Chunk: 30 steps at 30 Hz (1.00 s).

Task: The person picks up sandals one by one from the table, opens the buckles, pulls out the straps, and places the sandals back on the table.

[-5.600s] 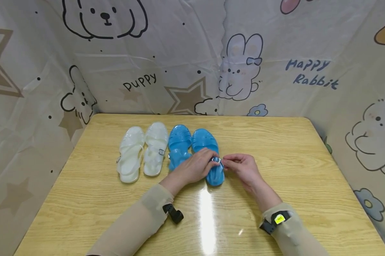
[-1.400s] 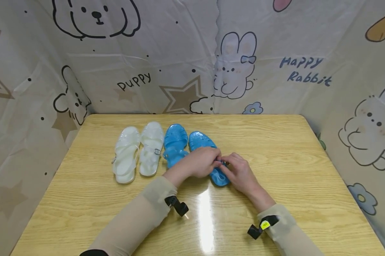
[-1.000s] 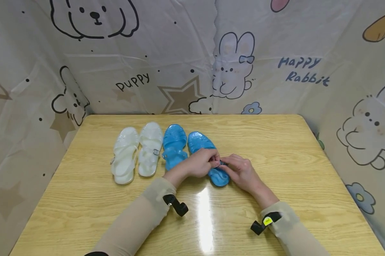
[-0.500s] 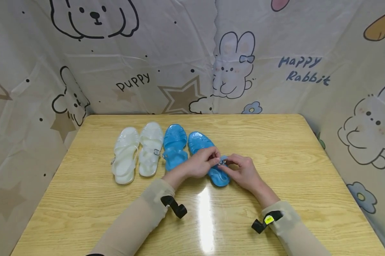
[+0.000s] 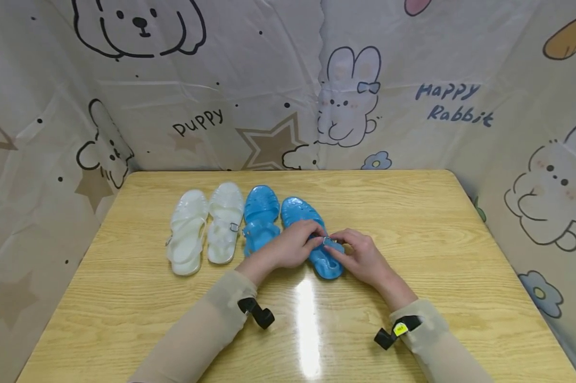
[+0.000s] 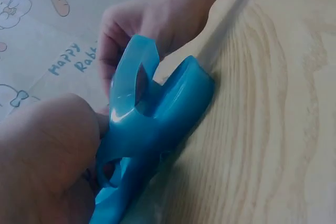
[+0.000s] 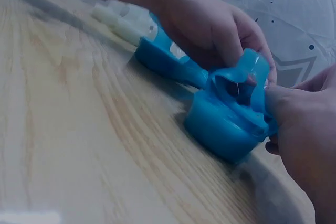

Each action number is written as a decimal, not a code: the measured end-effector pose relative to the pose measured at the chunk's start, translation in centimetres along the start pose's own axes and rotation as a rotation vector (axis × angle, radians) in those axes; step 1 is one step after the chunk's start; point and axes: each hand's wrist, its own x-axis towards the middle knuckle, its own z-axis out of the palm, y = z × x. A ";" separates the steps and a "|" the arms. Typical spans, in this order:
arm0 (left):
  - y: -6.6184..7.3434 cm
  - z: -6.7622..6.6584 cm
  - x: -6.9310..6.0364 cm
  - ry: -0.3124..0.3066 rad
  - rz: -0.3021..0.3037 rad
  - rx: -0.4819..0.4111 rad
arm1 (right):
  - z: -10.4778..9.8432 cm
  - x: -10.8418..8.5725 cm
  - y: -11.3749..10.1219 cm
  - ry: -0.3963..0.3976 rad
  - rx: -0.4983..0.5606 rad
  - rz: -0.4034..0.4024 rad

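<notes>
The right-hand blue jelly sandal (image 5: 299, 210) lies toe away on the table, its heel angled toward the right. With thumb and fingers, my left hand (image 5: 297, 244) holds its ankle strap beside the small metal buckle (image 5: 327, 241). From the other side my right hand (image 5: 367, 258) pinches the blue strap (image 5: 335, 246) just past the buckle. The heel strap (image 6: 131, 77) arches over the heel in the left wrist view. Fingers hide part of the buckle, so I cannot tell whether the strap is threaded through it.
Another blue sandal (image 5: 262, 205) lies close on the left, partly behind my left forearm. Two white sandals, one outer (image 5: 188, 234) and one inner (image 5: 225, 223), lie farther left. The wooden table (image 5: 412, 213) meets a printed cloth (image 5: 278, 69) at the back.
The sandal's heel has swung right since the oldest frame. Over the last half second the buckle has tipped flatter, and the strap now shows stretched between both hands.
</notes>
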 end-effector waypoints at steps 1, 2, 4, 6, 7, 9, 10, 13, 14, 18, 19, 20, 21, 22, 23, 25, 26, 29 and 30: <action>-0.1 0.0 0.0 -0.007 -0.008 0.009 | 0.0 0.0 0.0 -0.009 0.002 0.002; -0.1 0.1 0.0 -0.010 -0.015 0.012 | 0.0 0.0 0.0 -0.015 0.003 0.002; 0.1 0.0 0.0 -0.014 -0.029 0.013 | 0.1 0.0 0.0 -0.018 0.000 -0.005; 0.3 0.0 0.1 -0.025 -0.036 0.014 | 0.2 0.2 -0.1 -0.011 -0.008 -0.021; 0.4 -0.1 0.1 -0.031 -0.037 0.010 | 0.2 0.3 -0.1 -0.007 -0.010 -0.028; 0.5 -0.1 0.0 -0.035 -0.037 -0.009 | 0.3 0.5 -0.1 0.003 -0.008 -0.041; 0.5 -0.1 0.0 -0.035 -0.038 -0.021 | 0.3 0.6 -0.2 0.007 -0.002 -0.045; 0.3 0.0 0.0 -0.018 -0.038 -0.061 | 0.3 1.0 -0.3 0.022 0.024 -0.056; 0.3 0.0 -0.1 -0.009 -0.036 -0.070 | 0.2 1.0 -0.4 0.028 0.035 -0.060; 0.0 0.1 -0.2 0.024 -0.029 -0.087 | 0.3 1.2 -0.3 0.055 0.096 -0.068; 0.0 0.1 -0.2 0.027 -0.028 -0.086 | 0.3 1.1 -0.3 0.061 0.109 -0.069; 0.0 0.1 -0.2 0.030 -0.029 -0.084 | 0.3 1.1 -0.3 0.065 0.120 -0.068; 0.1 0.1 -0.3 0.031 -0.030 -0.084 | 0.4 1.1 -0.2 0.070 0.130 -0.066; 0.1 0.1 -0.3 0.032 -0.032 -0.084 | 0.4 1.1 -0.2 0.074 0.134 -0.066; 0.1 0.0 -0.3 0.032 -0.034 -0.084 | 0.4 1.1 -0.1 0.076 0.140 -0.066; 0.1 0.0 -0.3 0.034 -0.036 -0.088 | 0.5 1.0 0.0 0.078 0.146 -0.068; 0.1 0.0 -0.3 0.033 -0.038 -0.093 | 0.6 1.0 0.0 0.078 0.148 -0.070; 0.1 0.0 -0.4 0.035 -0.041 -0.102 | 0.7 1.0 0.1 0.070 0.150 -0.086; 0.1 0.0 -0.4 0.036 -0.043 -0.106 | 0.8 1.1 0.1 0.067 0.147 -0.094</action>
